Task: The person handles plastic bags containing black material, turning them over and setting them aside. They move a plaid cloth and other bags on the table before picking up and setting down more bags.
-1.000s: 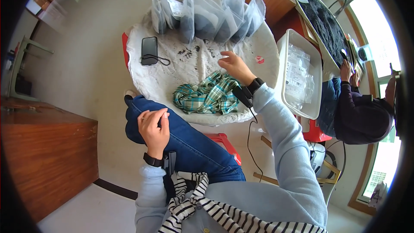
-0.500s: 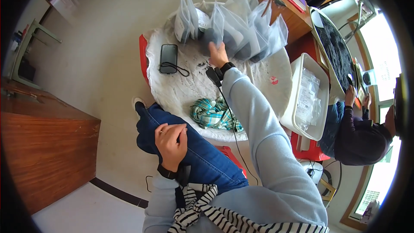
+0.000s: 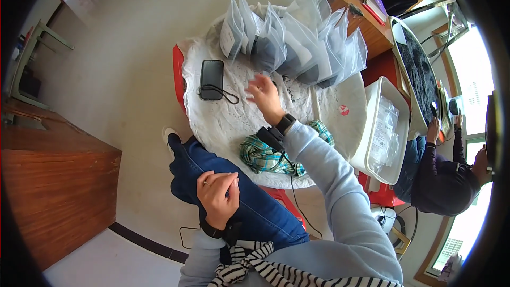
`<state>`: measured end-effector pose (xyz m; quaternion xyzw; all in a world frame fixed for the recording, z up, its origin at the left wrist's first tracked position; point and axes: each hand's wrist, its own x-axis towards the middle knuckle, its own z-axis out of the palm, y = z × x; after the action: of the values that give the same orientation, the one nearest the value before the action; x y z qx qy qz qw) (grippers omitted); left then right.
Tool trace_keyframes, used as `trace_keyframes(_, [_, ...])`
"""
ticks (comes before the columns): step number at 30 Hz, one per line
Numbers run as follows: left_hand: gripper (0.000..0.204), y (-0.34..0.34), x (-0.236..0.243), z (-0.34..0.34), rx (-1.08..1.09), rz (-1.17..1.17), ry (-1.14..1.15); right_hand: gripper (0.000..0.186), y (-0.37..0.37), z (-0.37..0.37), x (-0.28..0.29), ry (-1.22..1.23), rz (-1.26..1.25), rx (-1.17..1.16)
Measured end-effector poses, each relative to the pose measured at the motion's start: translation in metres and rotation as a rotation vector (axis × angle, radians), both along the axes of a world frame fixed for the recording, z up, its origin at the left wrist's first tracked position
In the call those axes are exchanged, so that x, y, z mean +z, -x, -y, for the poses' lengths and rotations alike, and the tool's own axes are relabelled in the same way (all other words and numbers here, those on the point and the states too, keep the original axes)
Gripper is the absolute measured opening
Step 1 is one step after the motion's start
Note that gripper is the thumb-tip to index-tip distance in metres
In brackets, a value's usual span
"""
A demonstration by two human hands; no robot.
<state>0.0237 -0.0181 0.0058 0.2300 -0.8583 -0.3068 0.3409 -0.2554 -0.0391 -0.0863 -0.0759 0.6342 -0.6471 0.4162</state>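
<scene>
Nearest us, we note the left hand (image 3: 217, 199) resting on the thigh of the blue jeans (image 3: 249, 207), fingers loosely curled and holding nothing. Beyond the knee, a green checked cloth (image 3: 265, 154) lies at the near edge of the round white table (image 3: 223, 122). Above it, the right hand (image 3: 264, 95) hovers over the tabletop with fingers spread wide, blurred, gripping nothing we can make out. A black phone (image 3: 211, 78) lies just left of it. Farther back stands a row of clear plastic bags (image 3: 289, 42) with dark contents, upright and leaning together, just beyond the fingertips.
</scene>
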Motion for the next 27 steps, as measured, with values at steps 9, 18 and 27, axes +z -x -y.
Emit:
trace_keyframes(9, [0.008, 0.000, -0.002, 0.004, 0.006, 0.020, -0.012, 0.087, 0.090, 0.108, 0.016, -0.263, -1.085, -0.044])
trace_keyframes(18, [0.009, -0.008, -0.004, 0.011, 0.018, 0.036, -0.007, 0.065, 0.130, 0.109, 0.016, -0.404, -0.656, 0.145])
trace_keyframes(27, [0.009, -0.002, -0.003, 0.010, 0.026, 0.023, -0.014, 0.067, 0.095, 0.106, -0.008, 0.168, -0.700, -0.256])
